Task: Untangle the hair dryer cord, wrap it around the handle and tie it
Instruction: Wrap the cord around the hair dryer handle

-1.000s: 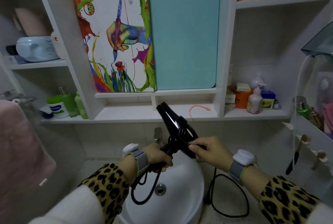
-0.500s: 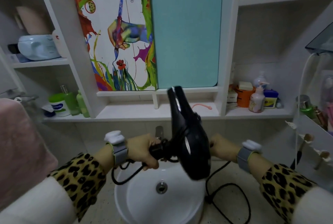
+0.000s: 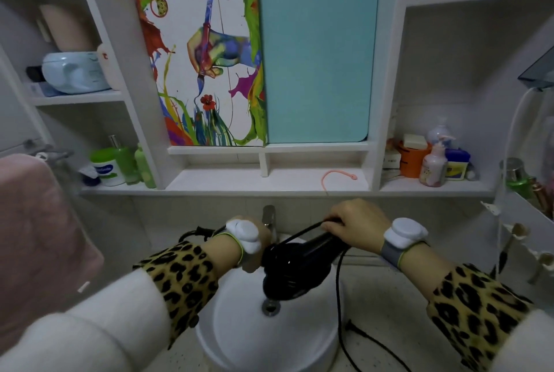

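Observation:
The black hair dryer [image 3: 295,269] hangs tilted over the sink, its fat body low and its narrow end up to the right. My left hand [image 3: 266,233] is mostly hidden behind its wrist band; it is closed at the dryer's left end, where the handle lies out of sight. My right hand [image 3: 358,223] sits on the dryer's upper right end and pinches the black cord [image 3: 338,296]. One stretch of cord runs taut from those fingers toward my left hand. Another drops past the basin to the counter. A cord loop sticks out left of my left wrist.
The white round sink [image 3: 239,338] with its faucet [image 3: 269,214] is right under the dryer. A pink towel [image 3: 39,236] hangs at left. A pink tie [image 3: 338,176] lies on the shelf behind. Bottles [image 3: 431,166] fill the right shelf, and a rack [image 3: 524,222] stands at far right.
The dryer has swung down from nozzle-up to lying low over the basin. My right hand has come from behind it to its top, drawing the cord across. My left wrist has turned over.

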The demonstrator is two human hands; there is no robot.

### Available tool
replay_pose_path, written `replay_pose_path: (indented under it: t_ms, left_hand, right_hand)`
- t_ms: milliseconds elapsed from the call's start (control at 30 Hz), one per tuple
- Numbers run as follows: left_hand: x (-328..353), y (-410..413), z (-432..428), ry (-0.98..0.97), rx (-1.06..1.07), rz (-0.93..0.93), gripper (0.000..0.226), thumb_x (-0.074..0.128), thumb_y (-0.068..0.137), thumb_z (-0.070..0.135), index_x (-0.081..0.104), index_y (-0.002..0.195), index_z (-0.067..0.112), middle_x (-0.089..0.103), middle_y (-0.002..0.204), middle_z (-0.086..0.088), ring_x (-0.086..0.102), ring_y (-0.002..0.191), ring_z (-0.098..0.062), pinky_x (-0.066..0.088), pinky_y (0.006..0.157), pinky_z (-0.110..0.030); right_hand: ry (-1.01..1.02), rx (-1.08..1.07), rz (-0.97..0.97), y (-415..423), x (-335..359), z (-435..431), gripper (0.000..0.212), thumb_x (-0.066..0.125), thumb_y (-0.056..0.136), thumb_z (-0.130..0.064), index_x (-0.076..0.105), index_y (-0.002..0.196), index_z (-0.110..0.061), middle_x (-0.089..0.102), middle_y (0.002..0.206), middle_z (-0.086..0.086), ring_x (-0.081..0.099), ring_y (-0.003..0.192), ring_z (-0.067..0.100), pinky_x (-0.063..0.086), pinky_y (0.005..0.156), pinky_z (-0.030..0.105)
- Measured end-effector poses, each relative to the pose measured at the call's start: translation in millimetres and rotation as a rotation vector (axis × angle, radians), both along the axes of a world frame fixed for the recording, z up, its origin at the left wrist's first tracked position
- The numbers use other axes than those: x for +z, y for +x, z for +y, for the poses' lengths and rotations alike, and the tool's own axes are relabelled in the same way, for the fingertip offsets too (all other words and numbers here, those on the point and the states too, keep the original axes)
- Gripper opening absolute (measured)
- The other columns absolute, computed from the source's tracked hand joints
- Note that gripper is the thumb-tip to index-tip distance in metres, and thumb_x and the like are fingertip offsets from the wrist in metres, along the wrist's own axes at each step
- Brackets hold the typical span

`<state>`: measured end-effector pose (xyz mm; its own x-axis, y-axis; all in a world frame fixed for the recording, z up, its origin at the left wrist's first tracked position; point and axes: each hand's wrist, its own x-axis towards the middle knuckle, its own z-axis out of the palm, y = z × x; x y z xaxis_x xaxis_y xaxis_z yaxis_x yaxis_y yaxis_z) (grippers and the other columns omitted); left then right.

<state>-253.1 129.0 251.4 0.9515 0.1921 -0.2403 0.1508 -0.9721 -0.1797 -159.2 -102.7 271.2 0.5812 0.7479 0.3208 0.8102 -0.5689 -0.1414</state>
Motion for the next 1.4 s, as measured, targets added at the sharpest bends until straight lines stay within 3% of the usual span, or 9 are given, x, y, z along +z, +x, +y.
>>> replay_pose_path:
  t_ms: [133, 300, 500, 634, 800, 967, 1100, 1200, 1401]
  left_hand:
    - [-3, -6, -3, -0.126, 0.140, 0.087, 0.008, 0.064, 0.077, 0.017, 0.062, 0.069, 0.018, 0.063, 0.077, -0.001, 0.060, 0.068, -0.021, 0.052, 0.064, -0.027]
    - [-34, -15, -9, -0.733, 0.405, -0.114, 0.008, 0.076, 0.072, 0.012, 0.070, 0.076, 0.008, 0.071, 0.062, -0.004, 0.069, 0.053, -0.018, 0.062, 0.058, -0.034]
    - [-56, -34, -37, -1.330, 0.547, -0.356, 0.022, 0.080, 0.068, 0.009, 0.069, 0.087, 0.003, 0.068, 0.060, -0.006, 0.065, 0.048, -0.021, 0.051, 0.050, -0.025]
    - [-54, -51, -48, -1.470, 0.371, -0.397, 0.030, 0.079, 0.069, 0.009, 0.067, 0.096, 0.002, 0.065, 0.057, -0.002, 0.062, 0.049, -0.022, 0.052, 0.053, -0.028]
    - [-42, -68, -37, -1.236, 0.063, -0.360, 0.015, 0.082, 0.067, 0.020, 0.067, 0.071, 0.019, 0.071, 0.062, -0.008, 0.069, 0.055, -0.024, 0.058, 0.058, -0.041]
    - [-18, -81, -30, -0.870, -0.162, -0.277, 0.023, 0.082, 0.067, 0.018, 0.061, 0.068, 0.008, 0.068, 0.060, -0.004, 0.067, 0.056, -0.023, 0.057, 0.054, -0.039]
    - [7, -87, -32, -0.139, -0.387, -0.181, 0.015, 0.070, 0.068, 0.030, 0.056, 0.072, 0.026, 0.058, 0.065, 0.007, 0.056, 0.061, -0.018, 0.043, 0.055, -0.028]
    - [11, -82, -47, 0.262, -0.474, -0.092, 0.010, 0.064, 0.073, 0.021, 0.064, 0.083, 0.024, 0.057, 0.069, 0.006, 0.057, 0.065, -0.024, 0.040, 0.058, -0.027]
    - [-13, -67, -58, 0.381, -0.346, 0.061, 0.017, 0.062, 0.073, 0.013, 0.054, 0.063, 0.025, 0.048, 0.061, 0.007, 0.042, 0.049, -0.015, 0.024, 0.047, -0.021]
  right_hand:
    - [0.123, -0.002, -0.099, -17, -7, -1, 0.024, 0.056, 0.092, -0.038, 0.075, 0.092, -0.023, 0.073, 0.086, -0.003, 0.066, 0.075, 0.017, 0.047, 0.059, 0.026]
    - [0.356, 0.046, -0.166, -40, -41, -3, 0.008, 0.072, 0.084, -0.027, 0.076, 0.084, -0.020, 0.073, 0.072, -0.002, 0.067, 0.061, 0.018, 0.045, 0.050, 0.022]
    - [0.670, -0.106, 0.711, -38, -86, -20, 0.008, 0.074, 0.082, -0.022, 0.075, 0.079, -0.030, 0.071, 0.066, -0.003, 0.064, 0.061, 0.011, 0.051, 0.057, 0.019]
    - [0.653, -0.058, 1.062, -43, -103, -25, 0.012, 0.070, 0.085, -0.010, 0.077, 0.079, -0.016, 0.067, 0.062, 0.003, 0.056, 0.057, 0.015, 0.049, 0.054, 0.022]
    - [0.364, -0.122, 1.011, -41, -105, -22, 0.016, 0.076, 0.079, -0.014, 0.071, 0.064, -0.010, 0.065, 0.056, 0.001, 0.057, 0.053, 0.014, 0.048, 0.054, 0.026]
    - [0.292, -0.237, 0.835, -18, -87, -36, 0.053, 0.051, 0.094, 0.004, 0.036, 0.048, -0.018, 0.038, 0.043, -0.001, 0.036, 0.046, 0.015, 0.036, 0.054, 0.025]
    - [0.197, 0.019, 0.599, -9, -43, -35, 0.028, 0.070, 0.086, -0.013, 0.065, 0.063, 0.001, 0.065, 0.059, 0.008, 0.058, 0.054, 0.020, 0.050, 0.059, 0.036]
    - [0.122, 0.058, 0.409, -21, -18, -25, 0.020, 0.083, 0.069, -0.039, 0.076, 0.069, -0.020, 0.070, 0.063, -0.010, 0.063, 0.058, 0.003, 0.050, 0.055, 0.023]
    - [0.053, 0.116, 0.262, -47, -20, -6, 0.021, 0.077, 0.077, -0.041, 0.077, 0.080, -0.020, 0.074, 0.075, -0.007, 0.065, 0.065, 0.006, 0.051, 0.060, 0.022]
